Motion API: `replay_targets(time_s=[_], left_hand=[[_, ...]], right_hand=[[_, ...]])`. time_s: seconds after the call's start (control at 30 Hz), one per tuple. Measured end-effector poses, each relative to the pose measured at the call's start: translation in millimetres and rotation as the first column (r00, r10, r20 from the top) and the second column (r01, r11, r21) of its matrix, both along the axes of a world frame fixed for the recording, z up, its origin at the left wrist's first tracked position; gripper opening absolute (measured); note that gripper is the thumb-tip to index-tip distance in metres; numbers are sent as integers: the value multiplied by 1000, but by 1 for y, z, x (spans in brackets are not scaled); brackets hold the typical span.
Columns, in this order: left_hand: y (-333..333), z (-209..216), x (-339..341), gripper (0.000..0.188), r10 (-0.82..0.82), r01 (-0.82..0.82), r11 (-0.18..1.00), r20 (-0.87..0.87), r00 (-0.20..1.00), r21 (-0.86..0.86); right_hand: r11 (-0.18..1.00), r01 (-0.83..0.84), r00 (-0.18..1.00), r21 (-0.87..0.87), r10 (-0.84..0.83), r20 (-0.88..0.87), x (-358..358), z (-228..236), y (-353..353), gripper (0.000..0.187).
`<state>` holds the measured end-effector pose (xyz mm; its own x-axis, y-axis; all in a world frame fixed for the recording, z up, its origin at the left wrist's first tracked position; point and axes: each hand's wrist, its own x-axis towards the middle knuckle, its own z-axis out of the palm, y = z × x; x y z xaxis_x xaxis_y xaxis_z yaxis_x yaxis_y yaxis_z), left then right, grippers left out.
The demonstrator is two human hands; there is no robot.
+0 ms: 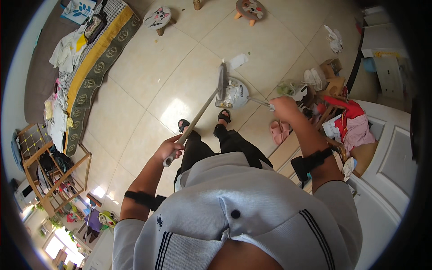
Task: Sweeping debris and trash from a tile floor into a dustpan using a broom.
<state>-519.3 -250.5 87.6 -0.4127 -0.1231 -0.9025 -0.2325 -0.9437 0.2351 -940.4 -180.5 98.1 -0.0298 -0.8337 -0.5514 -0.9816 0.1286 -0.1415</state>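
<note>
My left hand [169,149] is closed round the upper end of a long-handled broom [201,111]. The broom's head [222,81] stands on the tiles at the open side of a dustpan [242,93]. Crumpled white and brownish litter [231,93] lies in the pan. To the right, my right hand [283,108] grips the end of the dustpan's thin grey handle [258,101], its fingers wrapped round it. A flat white sheet of paper [238,60] lies on the floor just beyond the broom head.
Two small round stools [156,18] [250,9] stand ahead. Crumpled white paper [334,38] lies far right. Pink slippers [280,131] and a heaped chair [355,130] are at my right. A covered sofa [92,85] and a wooden frame [58,175] line the left.
</note>
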Motion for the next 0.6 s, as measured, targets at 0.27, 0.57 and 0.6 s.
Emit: replay_targets(time_s=[0.27,0.57,0.6], left_hand=[[0,18,-14,61,-350,479,834,408,843,-274],[-1,-31,-26,61,-183,204,970,153,971,-133],[-2,-28,-27,60,-143,154,984,120,982,-88]], right_hand=[[994,57,998,94,-56,-17,0,9,3,23],[990,142,989,-18,-142,28,-1,11,-3,25],[989,145,989,23,-145,14,-1,13,-5,23]])
